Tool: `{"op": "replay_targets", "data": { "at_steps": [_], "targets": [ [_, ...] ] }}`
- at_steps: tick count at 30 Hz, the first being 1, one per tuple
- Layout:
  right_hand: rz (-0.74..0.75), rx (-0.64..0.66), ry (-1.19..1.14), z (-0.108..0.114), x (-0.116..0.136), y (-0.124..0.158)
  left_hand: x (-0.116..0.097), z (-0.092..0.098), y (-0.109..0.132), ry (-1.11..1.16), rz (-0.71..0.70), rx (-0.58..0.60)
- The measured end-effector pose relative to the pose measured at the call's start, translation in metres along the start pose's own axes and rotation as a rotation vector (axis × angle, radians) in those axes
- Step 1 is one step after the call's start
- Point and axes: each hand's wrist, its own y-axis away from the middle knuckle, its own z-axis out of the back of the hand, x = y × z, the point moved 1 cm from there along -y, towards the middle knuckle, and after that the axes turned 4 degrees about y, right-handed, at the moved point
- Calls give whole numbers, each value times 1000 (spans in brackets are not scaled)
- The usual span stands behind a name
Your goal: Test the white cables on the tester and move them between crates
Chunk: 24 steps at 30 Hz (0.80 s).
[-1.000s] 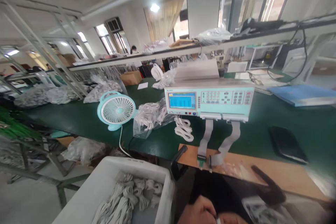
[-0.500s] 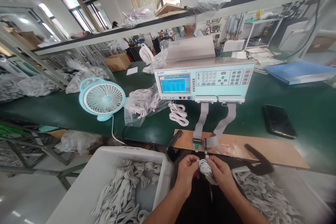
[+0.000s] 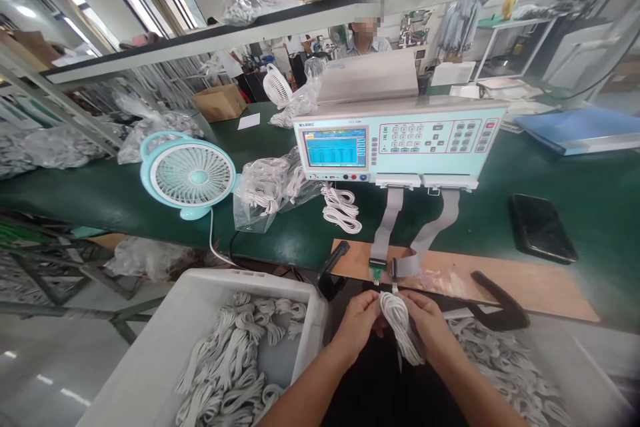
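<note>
A bundled white cable (image 3: 401, 328) hangs between my two hands, just in front of the bench edge. My left hand (image 3: 364, 315) pinches its left end close to a small green connector board (image 3: 377, 273). With its fingers closed, my right hand (image 3: 421, 312) grips the other end at a black-ended ribbon connector (image 3: 395, 270). Two grey ribbon cables (image 3: 389, 221) run from these connectors up to the cable tester (image 3: 395, 143), whose blue screen (image 3: 336, 147) is lit. The plug tips are partly hidden by my fingers.
A white bin (image 3: 200, 280) of bundled cables stands at left, and more bundles (image 3: 505, 360) lie at right. On the green bench are a fan (image 3: 193, 177), bagged cables (image 3: 265, 193), a loose bundle (image 3: 341, 209), a phone (image 3: 544, 227) and a blue folder (image 3: 580, 130). A person (image 3: 365, 40) sits behind.
The cable bundle has swung into fuller view and hangs lower to the right between my hands. Both hands stay near the connectors. The camera view has shifted slightly.
</note>
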Motion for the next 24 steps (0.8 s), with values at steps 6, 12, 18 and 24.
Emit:
{"op": "replay_targets", "data": {
  "at_steps": [6,12,18,24],
  "targets": [
    [-60,-69,-173,-9,2,2,-3,2,0,-125,-186,-96],
    [-63,-10,-58,-5,7,1,0,-3,-3,-147,-235,-220],
    [-40,-27,-11,2,4,-3,-3,-7,-6,-116,-226,-284],
    [-50,-45,0,5,1,-6,-6,-11,-5,-96,-253,-309]
  ]
}}
